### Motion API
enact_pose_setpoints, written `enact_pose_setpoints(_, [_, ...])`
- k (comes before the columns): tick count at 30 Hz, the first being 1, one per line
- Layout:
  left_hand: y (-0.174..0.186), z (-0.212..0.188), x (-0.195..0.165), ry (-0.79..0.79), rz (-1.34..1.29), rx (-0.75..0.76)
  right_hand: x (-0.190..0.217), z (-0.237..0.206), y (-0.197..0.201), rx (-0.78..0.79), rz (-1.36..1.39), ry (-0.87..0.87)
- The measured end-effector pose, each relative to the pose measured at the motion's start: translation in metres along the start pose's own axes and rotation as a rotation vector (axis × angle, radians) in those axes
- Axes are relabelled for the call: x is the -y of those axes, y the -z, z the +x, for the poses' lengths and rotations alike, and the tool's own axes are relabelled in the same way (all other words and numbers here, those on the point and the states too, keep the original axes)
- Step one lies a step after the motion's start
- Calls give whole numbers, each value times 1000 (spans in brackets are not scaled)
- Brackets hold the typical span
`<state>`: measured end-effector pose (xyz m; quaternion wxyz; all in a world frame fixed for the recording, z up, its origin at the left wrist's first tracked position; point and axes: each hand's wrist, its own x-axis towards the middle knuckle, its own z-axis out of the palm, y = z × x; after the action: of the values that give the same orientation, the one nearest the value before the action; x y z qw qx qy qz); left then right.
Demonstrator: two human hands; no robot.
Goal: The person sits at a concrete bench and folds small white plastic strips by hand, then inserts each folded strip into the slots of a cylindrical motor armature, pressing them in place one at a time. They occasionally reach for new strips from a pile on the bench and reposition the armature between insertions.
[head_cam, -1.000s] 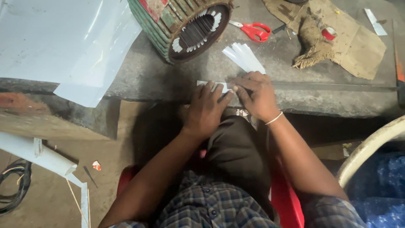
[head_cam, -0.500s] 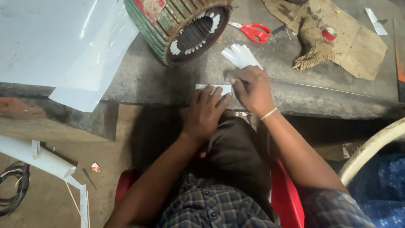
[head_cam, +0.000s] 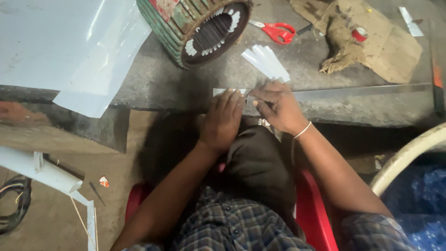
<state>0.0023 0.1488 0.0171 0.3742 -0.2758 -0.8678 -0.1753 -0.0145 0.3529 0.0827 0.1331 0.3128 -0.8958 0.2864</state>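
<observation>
Knees and a checked shirt fill the near edge, the person seated on a red chair (head_cam: 316, 209) pulled up to the bench. Both hands work at the front lip of the grey bench (head_cam: 153, 93). Left hand (head_cam: 223, 118) lies palm down, fingers flat, pressing a small white paper strip (head_cam: 222, 91) against the surface. Right hand (head_cam: 278, 106) pinches the strip's other end between thumb and fingertips; a thin bangle sits on that wrist. That strip looks light, thin and stiff enough to crease, probably slippery; best taken by its edges, I reckon. Just beyond lies a fanned stack of similar white strips (head_cam: 265, 61). Further back stands a motor stator (head_cam: 200, 25) on its side, red-handled scissors (head_cam: 274, 31) and brown sacking (head_cam: 362, 42). Large white sheets (head_cam: 65, 46) overhang the left.
</observation>
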Motion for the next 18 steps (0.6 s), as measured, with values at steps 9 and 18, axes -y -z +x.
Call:
enact_pose_setpoints(9, [51, -4, 11, 137, -326, 112, 13, -12, -21, -351, -13, 6])
enact_pose_setpoints(18, [58, -1, -24, 445, -1073, 62, 42, -92, -75, -363, 427, -678])
